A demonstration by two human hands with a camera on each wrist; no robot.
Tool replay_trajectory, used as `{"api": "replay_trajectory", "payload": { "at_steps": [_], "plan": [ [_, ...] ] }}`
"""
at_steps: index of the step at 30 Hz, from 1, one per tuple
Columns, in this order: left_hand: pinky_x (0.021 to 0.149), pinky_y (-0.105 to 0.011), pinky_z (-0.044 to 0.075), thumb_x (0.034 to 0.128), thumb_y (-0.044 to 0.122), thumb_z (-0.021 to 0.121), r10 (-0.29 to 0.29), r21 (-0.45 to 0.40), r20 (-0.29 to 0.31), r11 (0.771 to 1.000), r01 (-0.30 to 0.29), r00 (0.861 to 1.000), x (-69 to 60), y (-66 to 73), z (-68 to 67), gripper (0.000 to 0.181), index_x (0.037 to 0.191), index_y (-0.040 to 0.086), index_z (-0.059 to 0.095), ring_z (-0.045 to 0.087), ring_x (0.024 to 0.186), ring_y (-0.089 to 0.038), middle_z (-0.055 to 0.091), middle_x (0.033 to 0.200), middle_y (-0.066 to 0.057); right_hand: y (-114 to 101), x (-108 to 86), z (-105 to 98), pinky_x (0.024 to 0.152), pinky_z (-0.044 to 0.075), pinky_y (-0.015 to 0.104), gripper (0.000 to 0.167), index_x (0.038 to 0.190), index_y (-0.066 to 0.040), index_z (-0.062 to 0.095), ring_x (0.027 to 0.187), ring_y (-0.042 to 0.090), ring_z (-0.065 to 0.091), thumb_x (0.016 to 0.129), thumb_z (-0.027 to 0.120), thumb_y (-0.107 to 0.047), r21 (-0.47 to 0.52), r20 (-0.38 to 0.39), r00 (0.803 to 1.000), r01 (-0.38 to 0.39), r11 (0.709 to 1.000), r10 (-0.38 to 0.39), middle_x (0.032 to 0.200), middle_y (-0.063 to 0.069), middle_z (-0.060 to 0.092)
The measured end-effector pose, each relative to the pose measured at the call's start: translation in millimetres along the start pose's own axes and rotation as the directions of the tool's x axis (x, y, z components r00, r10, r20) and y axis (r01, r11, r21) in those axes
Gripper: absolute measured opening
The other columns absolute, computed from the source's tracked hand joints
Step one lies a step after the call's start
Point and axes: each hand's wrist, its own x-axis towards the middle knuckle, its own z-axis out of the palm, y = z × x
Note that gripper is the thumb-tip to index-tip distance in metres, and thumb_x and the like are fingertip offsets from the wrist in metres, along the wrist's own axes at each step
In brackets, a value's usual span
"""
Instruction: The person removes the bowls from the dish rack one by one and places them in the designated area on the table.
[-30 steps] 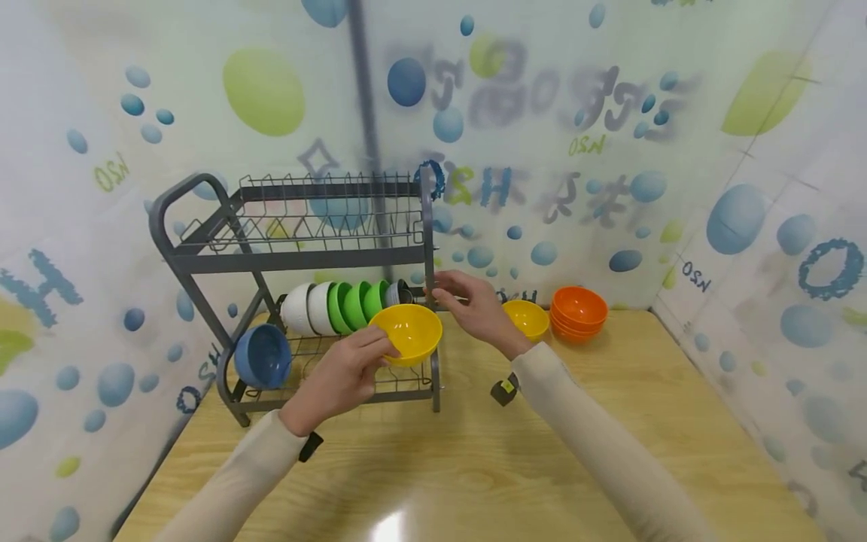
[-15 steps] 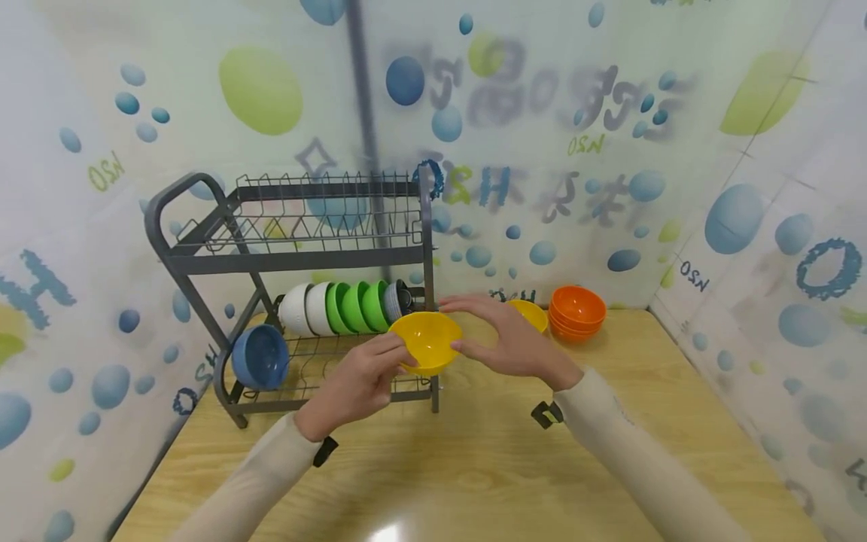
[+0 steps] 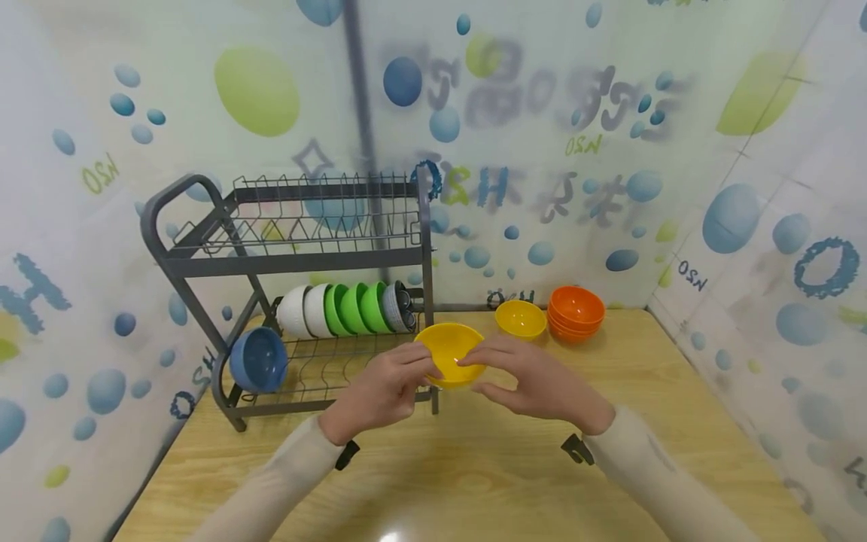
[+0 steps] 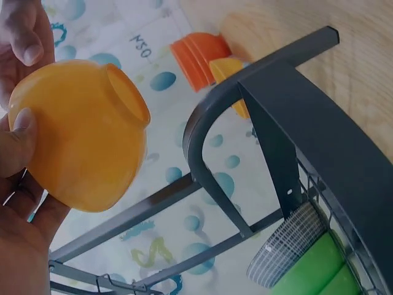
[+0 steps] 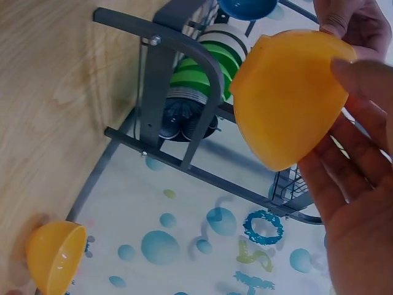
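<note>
A yellow bowl is held up in front of the rack's right side, its inside facing the head camera. My left hand grips its left rim, with the thumb on the outer wall in the left wrist view. My right hand is at the bowl's right rim, fingers over the inside and thumb against the outside. The left wrist view shows the bowl's rounded outside and foot ring. Below and left of the hands stands the dark grey two-tier dish rack.
White bowls, green bowls and dark patterned bowls line the lower tier, with a blue bowl at its left. Another yellow bowl and stacked orange bowls stand on the wooden table near the back wall.
The left hand has carried the yellow bowl to the right and slightly down. The right hand has come away from the rack's post and taken hold of the bowl's right rim.
</note>
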Motion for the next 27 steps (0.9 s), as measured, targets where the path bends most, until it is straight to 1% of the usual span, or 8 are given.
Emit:
{"api": "replay_trajectory", "payload": {
  "at_steps": [4,6,10,15,18,20,24,27],
  "plan": [
    [0.087,-0.02,0.058,0.0809,-0.021,0.064,0.018,-0.017,0.001,1.0,-0.018,1.0,0.1,0.8,5.0,0.034,0.094,0.011,0.066,0.064,0.093,-0.012,0.069,0.098,0.002,0.7,-7.1,5.8,0.09,0.058,0.023,0.024,0.111,-0.018,0.074,0.1,0.006,0.064,0.088,0.081,-0.013,-0.031,-0.035,0.998,0.057,0.998,-0.058,0.112,-0.008,0.071],
    [0.089,-0.022,0.058,0.08,-0.021,0.065,0.031,-0.025,0.0,0.999,-0.031,1.0,-0.2,0.7,7.5,0.034,0.093,0.011,0.067,0.064,0.094,-0.012,0.07,0.099,0.001,0.8,-9.0,7.7,0.089,0.058,0.022,0.019,0.105,-0.017,0.074,0.096,0.006,0.065,0.088,0.081,-0.012,-0.054,-0.043,0.996,0.081,0.995,-0.084,0.107,-0.008,0.071],
    [0.091,-0.023,0.058,0.0792,-0.02,0.067,0.038,-0.036,0.011,0.999,-0.038,0.999,-0.4,1.0,10.2,0.034,0.094,0.011,0.068,0.066,0.094,-0.013,0.071,0.1,0.001,1.0,-11.5,9.0,0.089,0.059,0.022,0.015,0.102,-0.016,0.073,0.094,0.006,0.065,0.089,0.08,-0.013,-0.085,-0.036,0.994,0.096,0.992,-0.1,0.104,-0.008,0.072],
    [0.095,-0.026,0.057,0.0854,-0.013,0.071,0.024,-0.059,0.052,0.998,-0.021,0.998,0.9,0.7,9.7,0.029,0.101,0.011,0.071,0.067,0.101,-0.015,0.072,0.107,0.0,3.5,-14.2,8.1,0.088,0.059,0.024,0.014,0.101,-0.016,0.073,0.093,0.006,0.065,0.09,0.079,-0.012,-0.087,-0.044,0.995,0.089,0.992,-0.093,0.103,-0.008,0.071],
    [0.098,-0.027,0.056,0.0893,-0.008,0.072,0.02,-0.08,0.076,0.997,-0.014,0.997,3.0,-1.1,9.0,0.025,0.104,0.012,0.074,0.064,0.107,-0.016,0.073,0.111,-0.001,5.8,-15.1,8.1,0.088,0.06,0.026,0.014,0.1,-0.016,0.073,0.093,0.006,0.065,0.089,0.08,-0.011,-0.092,-0.057,0.994,0.087,0.992,-0.092,0.103,-0.008,0.072],
    [0.098,-0.026,0.056,0.0906,-0.005,0.073,0.015,-0.097,0.085,0.995,-0.006,0.996,4.6,-3.3,8.8,0.023,0.106,0.012,0.075,0.062,0.107,-0.015,0.072,0.112,0.0,7.7,-15.4,8.3,0.088,0.06,0.025,0.015,0.1,-0.016,0.073,0.093,0.006,0.065,0.089,0.08,-0.01,-0.093,-0.061,0.995,0.078,0.993,-0.083,0.103,-0.008,0.072],
    [0.098,-0.029,0.055,0.0888,-0.001,0.076,-0.014,-0.138,0.069,0.99,0.023,0.998,7.8,-10.0,9.5,0.025,0.11,0.011,0.076,0.058,0.109,-0.015,0.069,0.112,0.001,12.6,-15.1,9.9,0.084,0.059,0.023,0.017,0.098,-0.016,0.074,0.09,0.005,0.064,0.086,0.082,-0.007,-0.107,-0.074,0.995,0.065,0.992,-0.073,0.101,-0.008,0.072],
    [0.1,-0.033,0.055,0.085,0.001,0.081,-0.062,-0.187,0.041,0.98,0.068,0.997,8.9,-15.5,10.5,0.029,0.112,0.01,0.076,0.058,0.114,-0.018,0.068,0.115,-0.001,16.7,-14.4,11.8,0.082,0.059,0.022,0.019,0.097,-0.015,0.074,0.088,0.005,0.064,0.084,0.084,-0.006,-0.131,-0.084,0.994,0.062,0.99,-0.073,0.1,-0.007,0.072]
  ]
}}
